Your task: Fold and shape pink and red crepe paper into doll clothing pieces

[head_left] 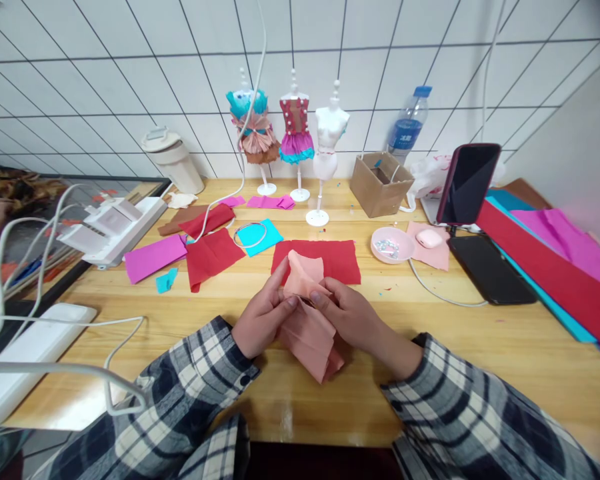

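Observation:
Between my two hands hangs a folded piece of salmon-pink crepe paper, gathered at its middle. My left hand pinches its left side, thumb on top. My right hand grips the right side with thumb and fingers. The upper part of the paper stands up over a red crepe paper piece that lies flat behind it. Beyond stand three small dress forms: a bare white one, one in a red and magenta dress, and one in a teal, pink and brown dress.
Paper scraps, including a magenta piece, lie left. At right are a pink bowl of beads, a cardboard box, a propped phone, a black phone and long paper strips. White cables and a power strip occupy the left.

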Motion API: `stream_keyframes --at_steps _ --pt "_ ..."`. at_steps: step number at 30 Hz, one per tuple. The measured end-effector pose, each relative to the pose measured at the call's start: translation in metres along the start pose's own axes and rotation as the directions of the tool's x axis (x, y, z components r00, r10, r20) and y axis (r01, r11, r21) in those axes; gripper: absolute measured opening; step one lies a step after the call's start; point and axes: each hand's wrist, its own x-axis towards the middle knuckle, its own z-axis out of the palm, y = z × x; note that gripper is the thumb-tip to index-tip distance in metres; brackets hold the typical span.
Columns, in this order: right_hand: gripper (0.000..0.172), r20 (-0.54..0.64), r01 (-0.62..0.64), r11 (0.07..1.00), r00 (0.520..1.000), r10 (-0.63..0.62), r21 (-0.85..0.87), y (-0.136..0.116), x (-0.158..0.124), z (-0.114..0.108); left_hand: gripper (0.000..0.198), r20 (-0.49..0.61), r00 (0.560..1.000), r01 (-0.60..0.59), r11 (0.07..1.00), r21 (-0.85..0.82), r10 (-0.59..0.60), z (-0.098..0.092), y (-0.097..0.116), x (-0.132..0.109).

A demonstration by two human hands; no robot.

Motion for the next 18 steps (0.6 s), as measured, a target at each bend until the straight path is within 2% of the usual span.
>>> stream_keyframes --at_steps 4,10,18 --pt "0.033 -0.013 -0.024 1.0 1.0 0.024 -0.001 -0.0003 0.0001 0.0009 0.095 -0.027 1.0 -0.014 1.0 0.024 0.015 0.0006 -0.0008 -0.0012" --pt "0.032 0.025 -0.029 0.999 0.999 0.028 0.014 -0.0034 0.0002 -0.0006 0.097 -0.001 1.0 -0.012 0.999 0.035 0.012 0.0011 -0.0007 -0.0017" --pt "0.033 0.054 -0.052 0.991 0.997 0.046 0.12 -0.0022 0.0011 0.0009 0.095 0.012 1.0 -0.011 0.994 0.107 0.01 0.0016 0.0004 -0.0014"
